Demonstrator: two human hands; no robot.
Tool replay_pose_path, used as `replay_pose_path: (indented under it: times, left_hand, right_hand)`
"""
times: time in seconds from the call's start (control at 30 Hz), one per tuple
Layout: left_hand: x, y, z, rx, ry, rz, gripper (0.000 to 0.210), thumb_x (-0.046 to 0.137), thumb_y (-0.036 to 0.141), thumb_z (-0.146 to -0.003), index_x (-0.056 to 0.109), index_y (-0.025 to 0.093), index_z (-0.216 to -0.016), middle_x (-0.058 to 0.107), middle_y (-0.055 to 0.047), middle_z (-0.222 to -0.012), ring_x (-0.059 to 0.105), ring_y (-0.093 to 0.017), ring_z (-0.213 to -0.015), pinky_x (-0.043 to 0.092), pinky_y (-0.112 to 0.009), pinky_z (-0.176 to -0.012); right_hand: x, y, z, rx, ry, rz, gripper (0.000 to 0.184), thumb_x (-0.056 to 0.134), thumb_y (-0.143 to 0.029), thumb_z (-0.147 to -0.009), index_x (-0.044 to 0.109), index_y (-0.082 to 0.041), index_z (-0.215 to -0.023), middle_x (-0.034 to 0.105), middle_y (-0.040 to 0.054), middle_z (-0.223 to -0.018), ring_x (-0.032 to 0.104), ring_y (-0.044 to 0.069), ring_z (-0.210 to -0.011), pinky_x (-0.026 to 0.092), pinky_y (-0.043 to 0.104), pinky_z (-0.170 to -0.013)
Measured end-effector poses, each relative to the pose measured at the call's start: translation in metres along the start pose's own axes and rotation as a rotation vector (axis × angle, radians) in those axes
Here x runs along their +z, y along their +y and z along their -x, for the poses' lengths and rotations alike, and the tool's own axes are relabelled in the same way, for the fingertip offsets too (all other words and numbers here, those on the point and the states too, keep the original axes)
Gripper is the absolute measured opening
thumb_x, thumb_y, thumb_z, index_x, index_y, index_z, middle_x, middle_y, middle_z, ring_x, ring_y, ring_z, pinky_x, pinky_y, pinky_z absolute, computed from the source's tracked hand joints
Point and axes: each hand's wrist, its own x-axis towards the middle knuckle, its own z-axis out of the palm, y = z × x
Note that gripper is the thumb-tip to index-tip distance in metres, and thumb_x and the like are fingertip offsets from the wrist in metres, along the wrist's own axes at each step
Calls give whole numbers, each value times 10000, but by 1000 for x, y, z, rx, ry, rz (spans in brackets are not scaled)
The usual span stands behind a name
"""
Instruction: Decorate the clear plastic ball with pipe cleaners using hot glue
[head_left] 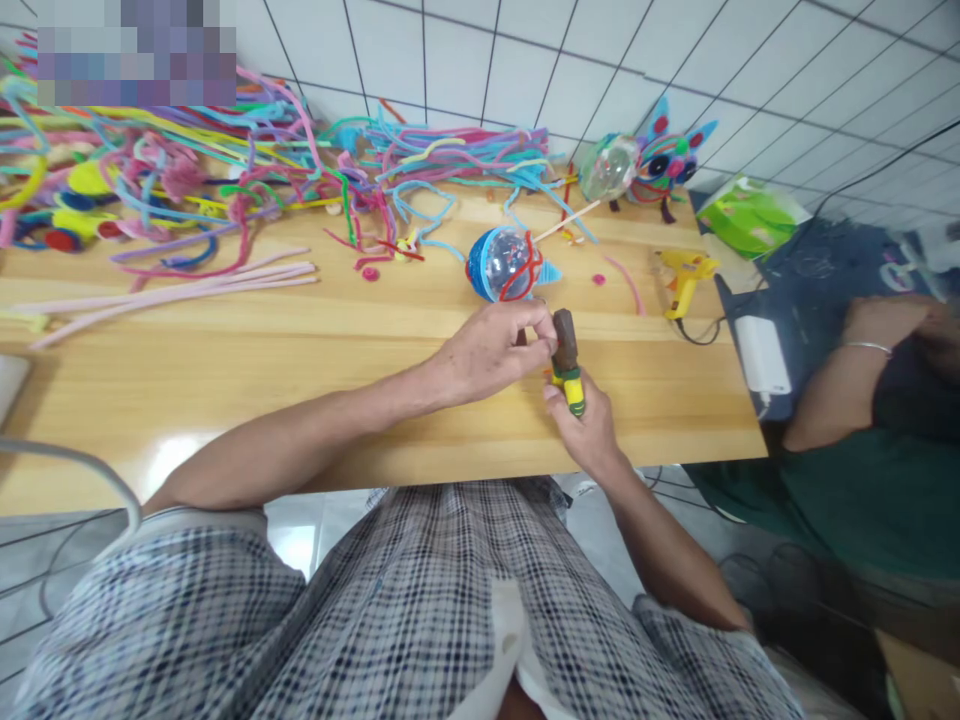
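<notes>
My right hand grips pliers by their yellow and green handles, with the dark jaws pointing away from me. Thumb and fingers of my left hand are pinched together right beside the jaws. Whatever they hold is too small to make out. Just beyond my left hand lies a clear plastic ball wrapped in blue and red pipe cleaners, with a blue cone at its right side. A thin wooden stick slants up from the ball. Small pink coils rest nearby on the table.
Piles of coloured pipe cleaners cover the back and left of the wooden table. A finished-looking pipe-cleaner figure stands at the back right. A yellow glue gun with a cord lies near the right edge. Another person's arm is beyond it.
</notes>
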Motion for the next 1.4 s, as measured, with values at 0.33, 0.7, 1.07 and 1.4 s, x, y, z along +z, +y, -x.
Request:
replay_pose_path:
  times: [0.33, 0.7, 1.07, 1.4]
  left_hand:
    - [4, 9, 2, -4, 24, -1, 160, 668, 112, -958, 691, 211, -834, 738, 15, -835, 636, -121, -724, 504, -272, -718]
    - [3, -3, -1, 32, 58, -37, 108, 648, 191, -937, 707, 195, -846, 685, 35, -758, 538, -97, -624, 416, -253, -638]
    - [-1, -10, -1, -89, 114, 51, 141, 695, 279, -951, 711, 200, -834, 660, 26, -752, 486, -113, -629, 363, -278, -615]
    - [-5, -11, -5, -42, 187, 106, 171, 740, 306, -961, 730, 189, -837, 852, -86, -1133, 701, -152, -919, 519, -279, -799]
  right_hand:
    - [4, 11, -4, -7, -32, -32, 335, 679, -641, -1011, 707, -311, -960, 746, 21, -751, 681, 243, -659, 594, 410, -693]
    - [-6, 3, -7, -50, -75, 62, 389, 660, -623, -1006, 823, -277, -1079, 891, 76, -962, 841, 312, -897, 663, 433, -863]
    - [-29, -8, -14, 2, -263, -12, 590, 659, -769, -1056, 874, -247, -1228, 936, 103, -1148, 862, 316, -957, 676, 432, -860]
    - [-41, -1, -8, 12, -104, 123, 609, 690, -789, -1032, 856, -269, -1302, 909, 140, -1287, 841, 396, -1204, 660, 563, -1106]
